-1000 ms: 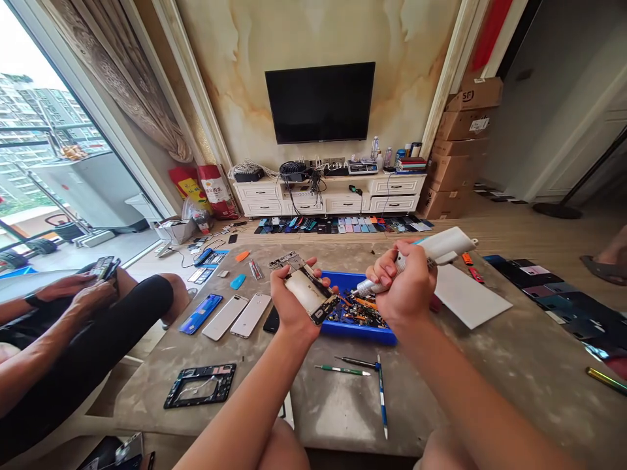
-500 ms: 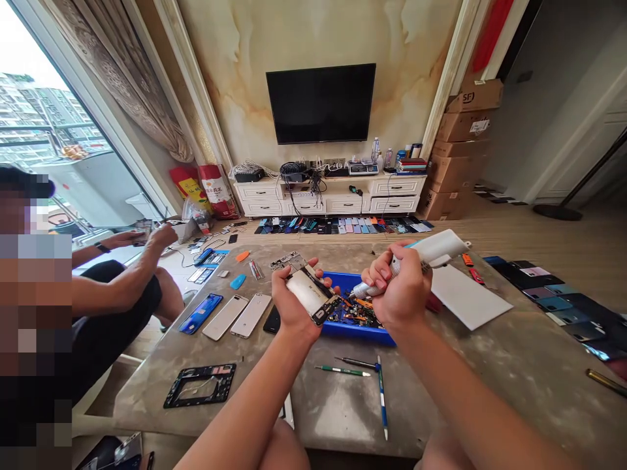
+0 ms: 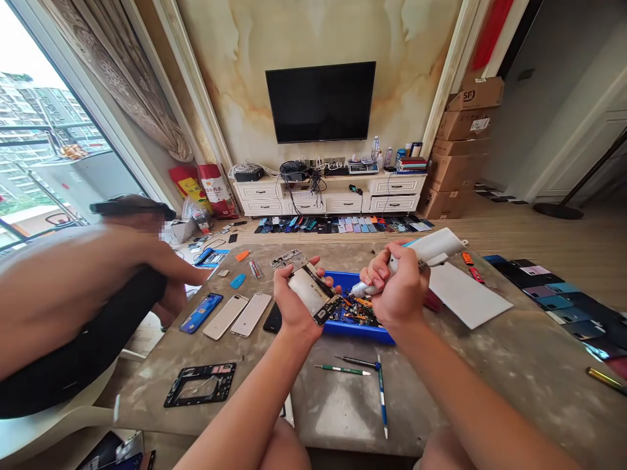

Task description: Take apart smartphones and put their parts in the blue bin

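Note:
My left hand (image 3: 300, 301) is closed around an opened phone (image 3: 309, 290), its silvery battery and circuit board exposed. In my right hand (image 3: 399, 287) is a white and grey electric screwdriver (image 3: 438, 248), with its narrow tip pointing left toward the phone's lower right edge. Whether the tip touches the phone I cannot tell. Beneath and between both hands stands a blue tray (image 3: 362, 333) full of small phone parts. Closer to me on the table lie a green pen-like screwdriver (image 3: 343, 370), a dark-shafted one (image 3: 357, 361) and a blue one (image 3: 383, 405).
Left on the table are a blue phone (image 3: 200, 313), two pale phones (image 3: 225, 318), a black frame (image 3: 200, 385) and blue and orange picks (image 3: 238, 281). A white pad (image 3: 470, 297) lies right. Another person (image 3: 98, 274) bends over beside the table's left edge.
The person at left has leaned forward and down, their hands dropping out of sight. My hands hold the phone and screwdriver in almost the same place.

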`<state>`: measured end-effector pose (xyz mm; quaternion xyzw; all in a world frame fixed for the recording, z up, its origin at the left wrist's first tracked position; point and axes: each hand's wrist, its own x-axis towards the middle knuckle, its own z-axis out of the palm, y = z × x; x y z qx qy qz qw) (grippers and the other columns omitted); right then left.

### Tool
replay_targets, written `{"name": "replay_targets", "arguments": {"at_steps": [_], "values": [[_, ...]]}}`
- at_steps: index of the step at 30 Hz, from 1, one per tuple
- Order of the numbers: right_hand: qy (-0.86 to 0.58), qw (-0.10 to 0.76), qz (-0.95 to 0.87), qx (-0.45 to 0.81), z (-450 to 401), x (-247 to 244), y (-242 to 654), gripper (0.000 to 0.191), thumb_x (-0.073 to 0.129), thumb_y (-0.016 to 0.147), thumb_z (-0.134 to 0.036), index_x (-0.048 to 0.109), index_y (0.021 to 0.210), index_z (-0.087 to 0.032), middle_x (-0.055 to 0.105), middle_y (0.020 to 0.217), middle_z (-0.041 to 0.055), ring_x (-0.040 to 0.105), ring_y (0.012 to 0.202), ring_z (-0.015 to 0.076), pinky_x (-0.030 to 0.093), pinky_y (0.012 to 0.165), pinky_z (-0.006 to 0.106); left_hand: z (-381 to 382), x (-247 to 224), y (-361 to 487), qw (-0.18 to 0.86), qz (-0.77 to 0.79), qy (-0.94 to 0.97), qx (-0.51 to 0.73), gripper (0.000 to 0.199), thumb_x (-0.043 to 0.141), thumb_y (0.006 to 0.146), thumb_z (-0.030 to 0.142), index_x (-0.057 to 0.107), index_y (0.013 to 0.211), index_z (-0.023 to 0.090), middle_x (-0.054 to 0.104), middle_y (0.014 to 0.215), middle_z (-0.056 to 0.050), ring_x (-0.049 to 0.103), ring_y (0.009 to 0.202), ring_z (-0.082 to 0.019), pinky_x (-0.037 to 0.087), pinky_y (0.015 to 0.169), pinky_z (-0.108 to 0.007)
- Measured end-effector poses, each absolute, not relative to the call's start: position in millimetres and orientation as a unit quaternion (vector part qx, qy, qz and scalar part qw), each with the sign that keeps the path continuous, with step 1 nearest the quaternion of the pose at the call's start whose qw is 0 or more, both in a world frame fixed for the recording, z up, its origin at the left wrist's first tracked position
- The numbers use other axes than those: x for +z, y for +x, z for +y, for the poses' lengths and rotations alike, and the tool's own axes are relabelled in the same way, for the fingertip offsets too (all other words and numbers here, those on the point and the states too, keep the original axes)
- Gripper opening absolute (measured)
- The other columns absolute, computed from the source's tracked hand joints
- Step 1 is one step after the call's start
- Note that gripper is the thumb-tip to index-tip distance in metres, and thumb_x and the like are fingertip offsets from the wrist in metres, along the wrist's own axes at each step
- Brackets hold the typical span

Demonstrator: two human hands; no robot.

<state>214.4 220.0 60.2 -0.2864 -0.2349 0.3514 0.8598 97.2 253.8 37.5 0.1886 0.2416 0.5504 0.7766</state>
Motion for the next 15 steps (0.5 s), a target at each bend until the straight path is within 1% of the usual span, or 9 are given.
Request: {"name": "replay_targets", "arguments": {"at_steps": [5,9,15], "values": [[-0.283,0.848,-0.299,0.333,219,55,208,0.017,0.065,0.081,-0.027,0.048,0.079,-0.025,0.041,0.041,-0.0127,0.033,0.032,0.0068,0.035,0.035,0.020,250,37,100,0.757,0.255,0.192,0.570,0.040,0.051,0.078,0.043,0.066,0.098,0.012,0.058,0.071,-0.003,0.057,0.056,-0.017,0.054,0.058,-0.035],[-0.283,0.837,-0.338,0.325,219,53,204,0.021,0.068,0.083,-0.029,0.047,0.082,-0.025,0.042,0.042,-0.0129,0.033,0.032,0.0073,0.036,0.034,0.021,248,37,102,0.749,0.263,0.191,0.578,0.036,0.052,0.078,0.042,0.065,0.096,0.013,0.057,0.070,-0.002,0.056,0.055,-0.016,0.053,0.056,-0.033],[-0.281,0.833,-0.351,0.323,218,55,203,0.023,0.067,0.084,-0.030,0.044,0.081,-0.025,0.041,0.042,-0.0136,0.033,0.032,0.0070,0.036,0.034,0.020,248,39,101,0.751,0.267,0.187,0.574,0.036,0.051,0.079,0.042,0.064,0.095,0.013,0.056,0.070,-0.002,0.055,0.055,-0.017,0.053,0.057,-0.034]]}}
